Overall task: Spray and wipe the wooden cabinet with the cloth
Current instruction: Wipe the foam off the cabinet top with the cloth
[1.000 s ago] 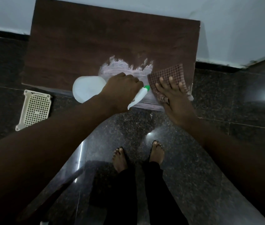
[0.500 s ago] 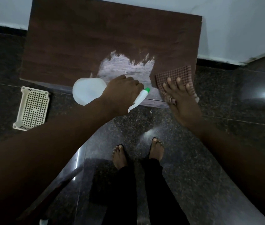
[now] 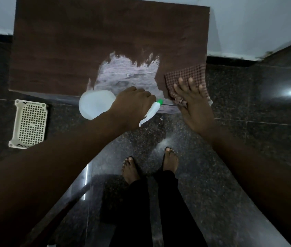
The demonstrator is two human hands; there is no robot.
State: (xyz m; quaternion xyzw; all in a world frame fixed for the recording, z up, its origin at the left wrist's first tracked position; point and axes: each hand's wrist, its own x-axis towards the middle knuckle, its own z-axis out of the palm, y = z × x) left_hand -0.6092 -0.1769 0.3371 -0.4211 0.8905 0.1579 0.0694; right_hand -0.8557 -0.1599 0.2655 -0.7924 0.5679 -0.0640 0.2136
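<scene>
The dark wooden cabinet top (image 3: 80, 43) fills the upper middle of the head view, with a pale wet patch (image 3: 128, 75) near its front edge. My left hand (image 3: 132, 106) grips a white spray bottle (image 3: 94, 104) with a green nozzle tip, held over the front edge. My right hand (image 3: 193, 104) presses flat, fingers spread, on a brown checked cloth (image 3: 185, 75) at the cabinet's front right corner. The cloth hangs slightly over the right edge.
A cream perforated plastic basket (image 3: 29, 123) lies on the dark granite floor to the left of the cabinet. My bare feet (image 3: 150, 166) stand just in front. A white wall (image 3: 257, 24) rises behind and to the right.
My right hand has slid the cloth to the right, up to the cabinet's right edge. The left hand with the bottle has stayed almost still.
</scene>
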